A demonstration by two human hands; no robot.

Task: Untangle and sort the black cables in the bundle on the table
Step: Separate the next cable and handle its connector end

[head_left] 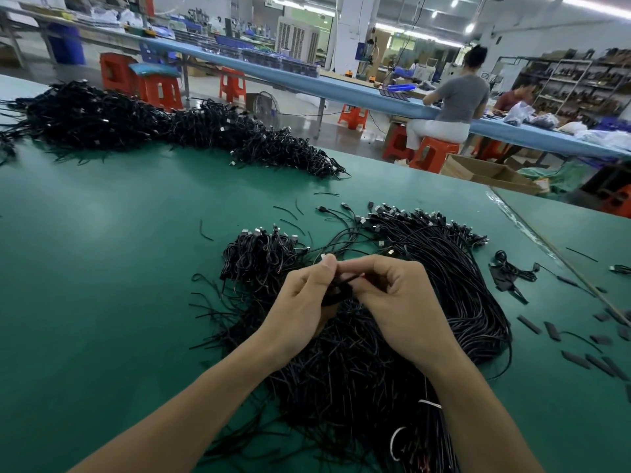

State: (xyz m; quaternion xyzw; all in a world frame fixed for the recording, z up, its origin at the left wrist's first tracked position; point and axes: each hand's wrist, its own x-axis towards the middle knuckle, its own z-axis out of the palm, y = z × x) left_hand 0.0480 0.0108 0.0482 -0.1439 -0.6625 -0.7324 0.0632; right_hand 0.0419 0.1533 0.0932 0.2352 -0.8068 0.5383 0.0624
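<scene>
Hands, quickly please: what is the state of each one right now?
Left hand: closed, pinching a black cable.
Right hand: closed, pinching the same black cable.

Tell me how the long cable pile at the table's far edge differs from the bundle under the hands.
The far pile stretches as a long tangled ridge; the near bundle curves, with many cables running side by side. The far pile lies untouched; over the near bundle the left hand and right hand pinch one cable. Both are black cables with plugs on the green table.
</scene>
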